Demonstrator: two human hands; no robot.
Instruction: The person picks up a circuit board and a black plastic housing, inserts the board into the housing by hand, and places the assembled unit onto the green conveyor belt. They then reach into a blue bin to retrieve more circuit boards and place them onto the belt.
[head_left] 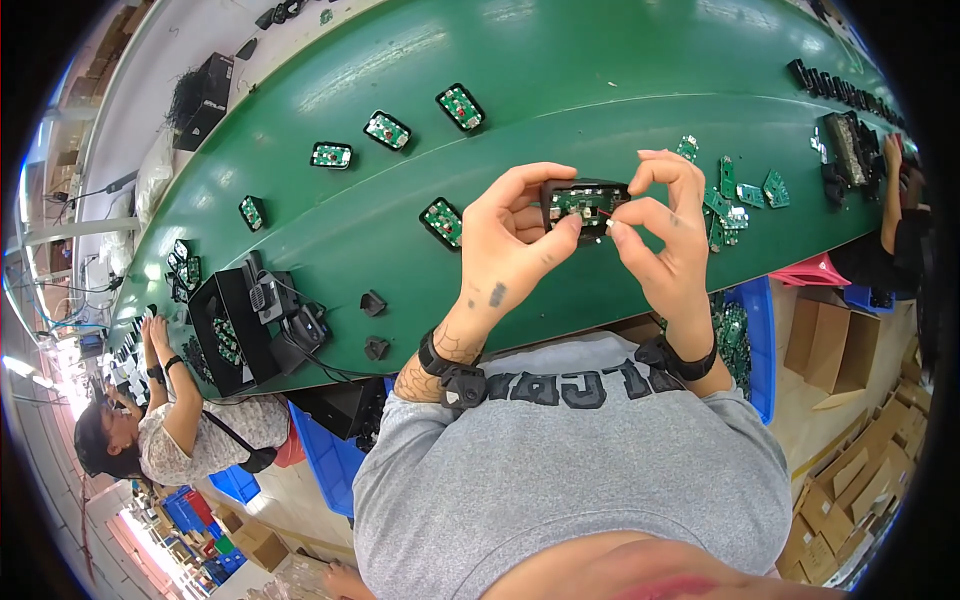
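Note:
My left hand (pixel 505 235) grips a black plastic housing (pixel 548 200) with a green circuit board (pixel 590 198) set in it. Its thumb presses on the board's near edge, and the fingers wrap behind the housing. At the right end of the board, the thumb and index finger of my right hand (pixel 665 225) pinch a thin wire with a small white plug (pixel 609 223). A reddish strand shows beside those fingertips. Just left of my left wrist lies a similar housing with a board (pixel 442 222). Loose green circuit boards (pixel 727 215) lie to the right of my right hand.
More housings with boards (pixel 387 130) are spread over the green table (pixel 330 230). Two small black parts (pixel 374 303) lie near its front edge. A black box (pixel 225 335) stands at left. A blue bin (pixel 757 340) sits below the right edge. Co-workers sit at left and right.

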